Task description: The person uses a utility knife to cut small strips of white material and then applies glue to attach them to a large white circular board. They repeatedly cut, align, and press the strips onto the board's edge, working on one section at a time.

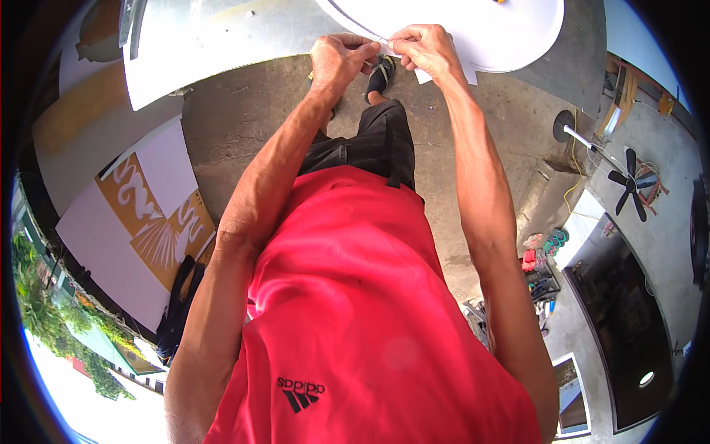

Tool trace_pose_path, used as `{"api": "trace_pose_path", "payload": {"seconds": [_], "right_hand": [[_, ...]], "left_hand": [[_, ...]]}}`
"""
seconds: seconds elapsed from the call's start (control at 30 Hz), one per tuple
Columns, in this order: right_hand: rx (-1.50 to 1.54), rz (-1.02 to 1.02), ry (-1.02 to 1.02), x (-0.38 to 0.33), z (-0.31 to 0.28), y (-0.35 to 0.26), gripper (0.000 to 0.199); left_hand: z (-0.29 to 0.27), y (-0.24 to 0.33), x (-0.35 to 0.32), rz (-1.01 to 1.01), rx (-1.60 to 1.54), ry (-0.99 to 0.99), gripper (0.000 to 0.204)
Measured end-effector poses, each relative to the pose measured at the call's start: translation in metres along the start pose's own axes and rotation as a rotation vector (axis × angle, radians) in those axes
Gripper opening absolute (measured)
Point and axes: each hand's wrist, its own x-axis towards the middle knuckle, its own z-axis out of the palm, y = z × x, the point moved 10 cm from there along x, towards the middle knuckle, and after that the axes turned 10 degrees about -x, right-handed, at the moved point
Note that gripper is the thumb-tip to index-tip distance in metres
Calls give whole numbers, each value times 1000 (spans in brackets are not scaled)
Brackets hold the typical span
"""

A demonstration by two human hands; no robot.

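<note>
In the head view, at twelve o'clock, the bare left hand and bare right hand each pinch what is probably a thin white strip, beside a large, rounded white panel at one o'clock.

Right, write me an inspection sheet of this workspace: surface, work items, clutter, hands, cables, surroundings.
Surface: pale, glossy, flat tabletop at the top of the view.
Work items: large, flat white sheet with a rounded outline, right of centre.
Clutter: green sandals and red footwear on the floor at right; small things beside them, too small to tell.
Hands: left hand and right hand both pinch at the sheet's near edge; the exact part gripped is unclear.
Cables: thin yellow cable near the black-bladed fan with a white pole.
Surroundings: tan panel with white swirls and green foliage at left.
</note>
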Motion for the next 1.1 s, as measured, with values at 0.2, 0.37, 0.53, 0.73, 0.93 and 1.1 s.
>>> {"api": "trace_pose_path", "payload": {"seconds": [0.2,0.37,0.53,0.73,0.93,1.1], "right_hand": [[9,-71,-75,10,-3,-3,21],[-6,-60,-107,14,-3,0,22],[-10,-86,-112,13,-3,-3,23],[-4,-71,-124,15,-4,0,23],[-141,-50,-37,7,-5,-8,20],[-287,-141,211,-16,-5,-28,19]], "left_hand": [[-16,-13,14,-150,-52,-153,24],[-23,-16,11,-155,-64,-140,25],[-23,-13,9,-153,-40,-115,26],[-21,-10,9,-137,-35,-121,28],[-20,-10,8,-124,-55,-117,29],[-13,-9,6,-124,-42,-116,29]]}}
